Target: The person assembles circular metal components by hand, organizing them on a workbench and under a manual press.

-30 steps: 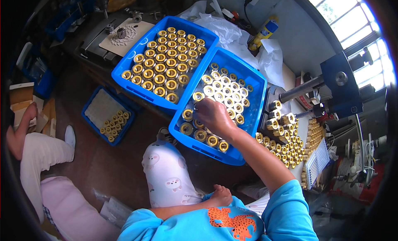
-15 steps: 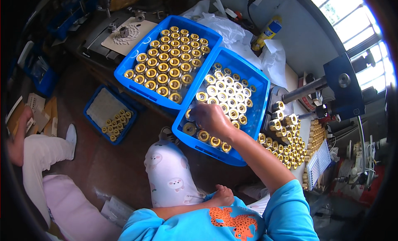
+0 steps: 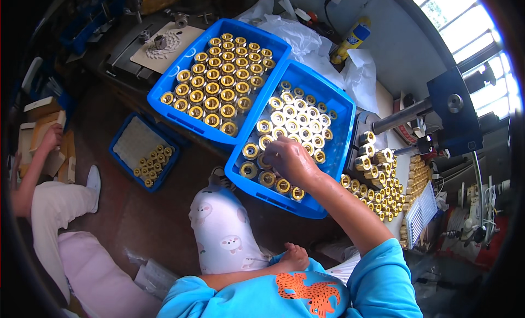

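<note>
My right hand reaches into the right-hand blue bin, over rows of short cylindrical metal fittings with gold-coloured ring tops. Its fingers bend down round a fitting at the left side of the rows, partly hidden under the hand. Other fittings stand upright beside the fingertips. My left hand rests at my lap, its fingers loosely curled with nothing visible in them. To the left, a second blue bin holds many similar fittings in rows.
A smaller blue bin with several fittings sits lower left. At the right stand a machine with a metal column and more fittings on the bench. Another person's hand is beside cardboard boxes at far left.
My right hand has moved slightly right and down, uncovering fittings at the bin's left side. My left hand stays put. The other person's hand has risen onto the cardboard boxes.
</note>
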### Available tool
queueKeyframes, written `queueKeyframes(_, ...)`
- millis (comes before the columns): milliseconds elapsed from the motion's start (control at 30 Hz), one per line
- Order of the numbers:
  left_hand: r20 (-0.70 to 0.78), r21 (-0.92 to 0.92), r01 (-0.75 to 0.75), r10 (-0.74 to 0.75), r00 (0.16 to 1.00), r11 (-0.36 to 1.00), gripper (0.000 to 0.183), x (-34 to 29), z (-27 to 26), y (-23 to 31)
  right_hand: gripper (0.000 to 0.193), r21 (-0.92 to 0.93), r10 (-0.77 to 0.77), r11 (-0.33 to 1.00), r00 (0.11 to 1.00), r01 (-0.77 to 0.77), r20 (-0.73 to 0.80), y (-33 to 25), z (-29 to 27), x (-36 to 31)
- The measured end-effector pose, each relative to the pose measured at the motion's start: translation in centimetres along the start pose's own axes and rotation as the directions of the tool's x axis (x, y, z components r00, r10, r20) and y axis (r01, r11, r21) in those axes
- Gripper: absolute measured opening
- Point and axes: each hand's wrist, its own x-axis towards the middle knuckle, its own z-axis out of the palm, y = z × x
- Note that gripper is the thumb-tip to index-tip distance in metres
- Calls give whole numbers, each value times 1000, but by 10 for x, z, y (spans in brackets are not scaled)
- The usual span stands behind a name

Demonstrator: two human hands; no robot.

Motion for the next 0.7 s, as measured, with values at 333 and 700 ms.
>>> queueKeyframes(333,125,-76,36,-26,992,996,33,4,-1,1,14,-83,-76,993,996,79,48,1,0,-14)
queueKeyframes(700,146,-107,46,-30,989,993,36,4,-2,0,12,-108,-129,986,992,130,12,2,2,-11)
